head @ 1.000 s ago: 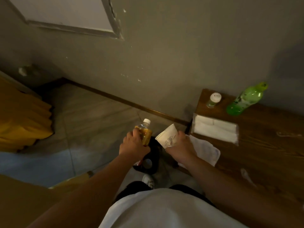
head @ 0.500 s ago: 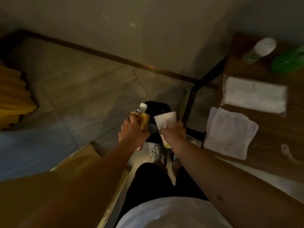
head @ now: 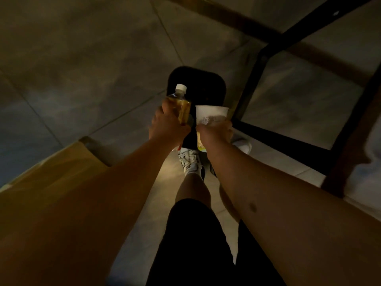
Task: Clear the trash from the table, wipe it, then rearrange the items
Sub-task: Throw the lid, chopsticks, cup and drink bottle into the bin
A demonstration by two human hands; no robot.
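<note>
My left hand [head: 168,125] grips a small plastic bottle [head: 181,104] with amber liquid and a white cap. A white paper cup [head: 211,116] with a faint printed logo is held in my right hand [head: 215,132]; a yellowish item shows just under that hand. Both hands hover side by side over a black trash bin [head: 201,85] standing on the floor. The bottle's cap overlaps the bin's dark opening. The wooden table's corner [head: 348,153] shows at the right edge, its top out of sight.
The table's black metal frame [head: 253,85] stands right beside the bin on the tiled floor [head: 82,58]. A cardboard box [head: 51,168] sits at my lower left. My white sneakers [head: 190,162] stand just behind the bin. A white cloth [head: 369,176] hangs off the table edge.
The view has tilted down from the tabletop to the floor. Both hands, still holding the bottle and the cup, now hang directly above the black bin.
</note>
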